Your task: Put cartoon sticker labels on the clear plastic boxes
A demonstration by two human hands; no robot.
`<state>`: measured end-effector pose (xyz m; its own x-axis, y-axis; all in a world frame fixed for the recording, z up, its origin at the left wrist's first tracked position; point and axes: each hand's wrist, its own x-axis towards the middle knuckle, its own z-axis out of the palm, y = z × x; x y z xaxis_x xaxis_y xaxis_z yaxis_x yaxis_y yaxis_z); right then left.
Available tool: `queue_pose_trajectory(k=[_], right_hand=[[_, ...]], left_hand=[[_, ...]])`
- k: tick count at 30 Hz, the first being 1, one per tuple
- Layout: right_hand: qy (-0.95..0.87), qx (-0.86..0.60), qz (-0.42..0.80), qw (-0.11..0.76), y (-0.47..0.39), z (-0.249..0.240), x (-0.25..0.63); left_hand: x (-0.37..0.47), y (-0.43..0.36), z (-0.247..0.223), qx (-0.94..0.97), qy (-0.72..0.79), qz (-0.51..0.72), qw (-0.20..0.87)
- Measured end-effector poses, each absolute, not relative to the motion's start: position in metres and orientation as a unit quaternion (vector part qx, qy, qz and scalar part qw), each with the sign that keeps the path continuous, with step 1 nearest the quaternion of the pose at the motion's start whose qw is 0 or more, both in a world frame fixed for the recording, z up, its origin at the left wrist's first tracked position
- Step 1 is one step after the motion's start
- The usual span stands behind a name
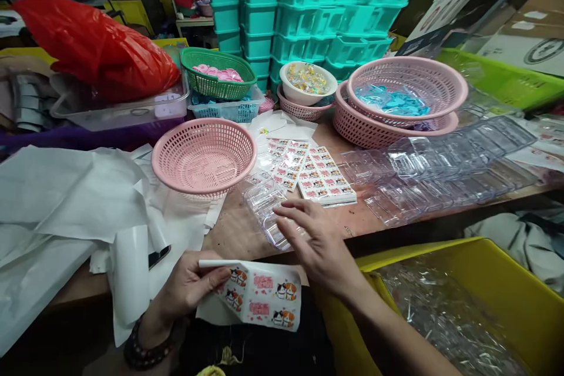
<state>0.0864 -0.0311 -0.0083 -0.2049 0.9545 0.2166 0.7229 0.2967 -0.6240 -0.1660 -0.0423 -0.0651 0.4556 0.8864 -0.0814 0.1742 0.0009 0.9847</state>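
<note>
My left hand (196, 283) is closed on a sticker sheet (268, 296) printed with cartoon cats and pink lettering; the sheet is bent over at its left side. My right hand (315, 235) is over the near end of a clear plastic case (267, 211) at the table's front edge. Its fingers are stretched out and apart, and whether the fingertips touch the case I cannot tell. Behind the case lie a stack of similar sticker sheets (326, 173) and some looser sheets (288, 158).
A pink basket (203, 123) stands left of the case, near crumpled white backing paper (66, 188). Rows of clear cases (462, 147) line the right. Pink baskets (453, 91) hold blue pieces. A yellow bin (520, 305) of clear plastic sits at lower right; teal crates (259, 17) rise behind.
</note>
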Motion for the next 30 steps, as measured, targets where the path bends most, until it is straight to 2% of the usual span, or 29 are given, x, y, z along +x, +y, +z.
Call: queue_pose_trajectory(k=[1, 3, 5, 9, 13, 15, 21, 25, 30], right_hand=[[-0.735, -0.538, 0.277, 0.305, -0.036, -0.004, 0.094], [-0.706, -0.501, 0.422, 0.269, -0.048, 0.001, 0.104], [-0.659, -0.497, 0.508, 0.244, -0.058, -0.001, 0.110], [-0.593, -0.522, 0.520, 0.325, -0.068, -0.007, 0.116], [-0.619, -0.535, 0.493, 0.298, -0.074, -0.010, 0.115], [-0.624, -0.537, 0.494, 0.281, -0.076, -0.013, 0.113], [-0.620, -0.528, 0.501, 0.291, -0.074, -0.021, 0.117], [-0.603, -0.516, 0.513, 0.328, -0.071, -0.022, 0.120], [-0.595, -0.528, 0.525, 0.302, -0.070, -0.023, 0.119]], left_hand=[[-0.162, -0.042, -0.063, 0.648, 0.413, 0.308, 0.561], [-0.153, -0.040, -0.060, 0.671, 0.410, 0.308, 0.535], [-0.146, -0.040, -0.059, 0.683, 0.421, 0.302, 0.514], [-0.142, -0.041, -0.056, 0.682, 0.445, 0.284, 0.507], [-0.135, -0.042, -0.038, 0.750, 0.451, 0.372, 0.309], [-0.127, -0.041, -0.028, 0.796, 0.427, 0.335, 0.267], [-0.112, -0.028, -0.026, 0.761, 0.440, 0.165, 0.447], [-0.113, -0.020, -0.028, 0.766, 0.413, 0.128, 0.476], [-0.114, -0.013, -0.027, 0.747, 0.415, 0.098, 0.511]])
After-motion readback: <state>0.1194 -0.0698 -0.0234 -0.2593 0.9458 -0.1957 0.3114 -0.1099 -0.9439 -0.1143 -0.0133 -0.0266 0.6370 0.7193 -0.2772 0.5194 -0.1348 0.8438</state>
